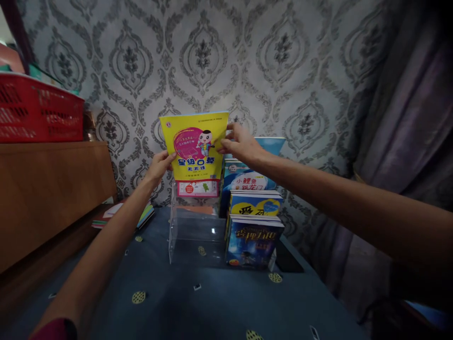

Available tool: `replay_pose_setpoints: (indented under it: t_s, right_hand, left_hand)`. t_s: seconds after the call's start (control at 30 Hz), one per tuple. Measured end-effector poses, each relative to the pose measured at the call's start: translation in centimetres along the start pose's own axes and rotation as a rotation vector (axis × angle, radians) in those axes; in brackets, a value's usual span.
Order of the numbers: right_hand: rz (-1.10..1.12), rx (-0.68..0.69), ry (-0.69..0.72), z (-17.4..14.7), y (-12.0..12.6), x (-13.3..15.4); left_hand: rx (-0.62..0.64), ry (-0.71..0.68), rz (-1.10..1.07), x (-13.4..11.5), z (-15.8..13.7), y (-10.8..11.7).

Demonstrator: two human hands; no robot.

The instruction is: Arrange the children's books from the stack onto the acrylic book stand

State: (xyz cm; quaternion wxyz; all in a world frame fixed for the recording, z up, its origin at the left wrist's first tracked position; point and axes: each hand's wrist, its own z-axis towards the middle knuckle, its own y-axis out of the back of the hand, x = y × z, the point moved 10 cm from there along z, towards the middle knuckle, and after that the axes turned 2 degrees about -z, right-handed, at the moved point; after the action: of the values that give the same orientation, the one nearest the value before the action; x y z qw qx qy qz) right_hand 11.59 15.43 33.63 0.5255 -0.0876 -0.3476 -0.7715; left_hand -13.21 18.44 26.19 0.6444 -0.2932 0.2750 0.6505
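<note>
A yellow workbook (166, 137) with a pink patch and a cartoon child on its cover stands upright between my hands. My left hand (160, 167) pinches its left edge, thumb on the front. At the right edge, my right hand (240, 144) grips it with thumb and fingers. Just below the workbook shows the lower part of a pink-edged book (198, 189). Both are over the upper left side of a clear acrylic tiered stand (193, 229). On the stand's right side sit several books in tiers, with a dark blue book (253, 243) in front and a yellow-and-blue book (256, 204) behind.
A red plastic basket (38, 108) rests on a wooden cabinet (56, 189) at the left. Books or papers (145, 215) lie beside the cabinet. A dark flat object (288, 257) is right of the stand. Patterned wallpaper rises behind; a grey curtain (375, 156) hangs at the right.
</note>
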Motion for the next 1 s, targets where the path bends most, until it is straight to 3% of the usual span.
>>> replay_pose_setpoints:
  t_s: [0.13, 0.37, 0.5, 0.77, 1.0]
  right_hand:
    - [0.026, 0.030, -0.075, -0.2, -0.5, 0.1]
    - [-0.108, -0.069, 0.021, -0.6, 1.3, 2.0]
    - [-0.110, -0.025, 0.012, -0.4, 1.0, 1.5]
    - [-0.139, -0.021, 0.028, 0.4, 0.9, -0.3]
    - [-0.335, 0.003, 0.032, 0.0, 1.0, 1.8]
  left_hand:
    - [0.002, 0.014, 0.016, 0.5, -0.2, 0.1]
    - [-0.017, 0.020, 0.042, 0.8, 0.7, 0.2]
    - [-0.043, 0.031, 0.065, 1.2, 1.0, 0.3]
    - [-0.053, 0.076, 0.140, 3.5, 1.5, 0.2]
    - [-0.081, 0.084, 0.197, 5.6, 2.5, 0.9]
